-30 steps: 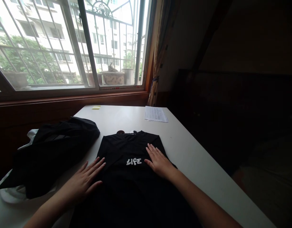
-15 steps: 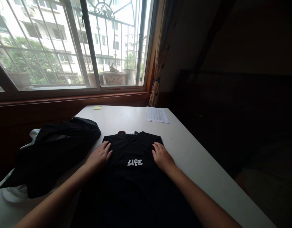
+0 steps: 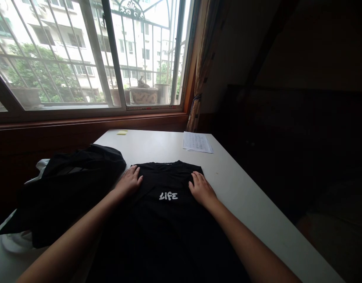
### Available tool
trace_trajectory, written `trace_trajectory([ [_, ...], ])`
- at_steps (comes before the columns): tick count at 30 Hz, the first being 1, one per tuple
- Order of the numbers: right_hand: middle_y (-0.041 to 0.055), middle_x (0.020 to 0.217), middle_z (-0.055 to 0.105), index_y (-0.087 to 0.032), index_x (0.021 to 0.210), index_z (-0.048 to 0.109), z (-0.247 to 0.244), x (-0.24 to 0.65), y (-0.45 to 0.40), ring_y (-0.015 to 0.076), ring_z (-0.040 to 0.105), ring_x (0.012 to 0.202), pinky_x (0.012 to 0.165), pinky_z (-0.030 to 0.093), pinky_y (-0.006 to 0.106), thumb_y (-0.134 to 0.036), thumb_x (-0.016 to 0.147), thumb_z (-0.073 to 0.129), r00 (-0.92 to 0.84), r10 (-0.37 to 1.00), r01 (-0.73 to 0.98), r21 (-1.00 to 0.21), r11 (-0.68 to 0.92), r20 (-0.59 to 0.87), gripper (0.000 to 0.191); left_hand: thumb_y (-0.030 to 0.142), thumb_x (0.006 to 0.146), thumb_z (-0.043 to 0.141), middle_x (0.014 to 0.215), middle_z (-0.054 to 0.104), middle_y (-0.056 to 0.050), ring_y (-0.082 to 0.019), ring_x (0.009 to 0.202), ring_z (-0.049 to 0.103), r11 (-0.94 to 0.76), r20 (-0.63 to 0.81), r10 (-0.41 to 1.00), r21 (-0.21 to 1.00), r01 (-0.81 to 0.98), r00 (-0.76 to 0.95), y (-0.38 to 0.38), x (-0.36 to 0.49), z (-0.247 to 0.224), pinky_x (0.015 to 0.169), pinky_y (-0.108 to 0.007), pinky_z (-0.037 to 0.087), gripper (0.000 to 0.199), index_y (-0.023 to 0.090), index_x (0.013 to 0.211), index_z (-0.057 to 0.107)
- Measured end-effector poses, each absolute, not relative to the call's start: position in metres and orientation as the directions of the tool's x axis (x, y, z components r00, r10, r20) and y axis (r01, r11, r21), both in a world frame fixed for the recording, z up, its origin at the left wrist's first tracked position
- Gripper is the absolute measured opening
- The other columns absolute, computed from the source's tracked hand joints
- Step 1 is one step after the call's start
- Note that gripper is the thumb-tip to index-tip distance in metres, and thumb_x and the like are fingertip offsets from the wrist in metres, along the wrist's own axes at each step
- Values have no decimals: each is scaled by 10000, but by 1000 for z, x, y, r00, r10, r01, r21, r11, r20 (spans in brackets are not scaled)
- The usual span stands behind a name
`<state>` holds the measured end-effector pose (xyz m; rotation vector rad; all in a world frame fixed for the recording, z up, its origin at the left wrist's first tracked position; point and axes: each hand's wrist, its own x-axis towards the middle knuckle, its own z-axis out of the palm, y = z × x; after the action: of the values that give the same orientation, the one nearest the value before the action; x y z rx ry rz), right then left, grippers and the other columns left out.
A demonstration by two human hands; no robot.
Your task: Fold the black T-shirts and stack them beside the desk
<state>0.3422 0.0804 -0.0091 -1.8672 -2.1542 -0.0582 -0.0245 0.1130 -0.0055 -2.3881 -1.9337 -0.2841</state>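
Observation:
A black shirt (image 3: 169, 228) with white lettering lies spread on the white table (image 3: 242, 188), its collar toward the window. My left hand (image 3: 129, 180) rests on the shirt's upper left edge, fingers spread a little and lying on the cloth. On the upper right part, my right hand (image 3: 202, 188) lies on the fabric with its fingers extended. Neither hand grips anything that I can see. To the left of the shirt is a heap of dark clothing (image 3: 66, 184) with some white cloth under it.
Printed sheets (image 3: 198, 142) lie at the table's far right corner. A yellow note (image 3: 122, 132) sits near the far left corner. Beyond the table are a barred window (image 3: 81, 67) and a tied curtain (image 3: 195, 106).
Both hands have shifted slightly away from me over the shirt, the left more. The two round objects seen behind the collar no longer show. The view has shifted a little.

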Motion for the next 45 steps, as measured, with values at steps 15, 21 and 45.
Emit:
trace_trajectory([
  [15,137,1626,320,-63,1540,353,-11,342,140,266,258,1501,1237,174,386,-437,1012,336,-84,987,980,-168,107,134,648,503,1014,272,1652,241,-151,-276,1531,203,-199,44,980,89,976,195,181,-26,-1,1240,-439,159,695,73,1558,326],
  [21,125,1628,321,-73,1548,346,-12,344,147,257,260,1502,1243,159,378,-450,1018,332,-92,987,979,-170,114,133,651,517,1018,246,1667,195,-128,-257,1544,155,-181,19,984,86,980,180,186,-25,0,1243,-451,140,704,94,1579,281],
  [45,78,1452,542,-257,1308,612,20,399,-30,261,453,1376,1162,376,454,-364,960,536,-348,895,870,-261,419,278,372,302,990,494,1477,527,-77,-290,1449,377,-647,347,727,58,760,592,41,-31,40,1183,-484,366,404,244,1381,573],
])
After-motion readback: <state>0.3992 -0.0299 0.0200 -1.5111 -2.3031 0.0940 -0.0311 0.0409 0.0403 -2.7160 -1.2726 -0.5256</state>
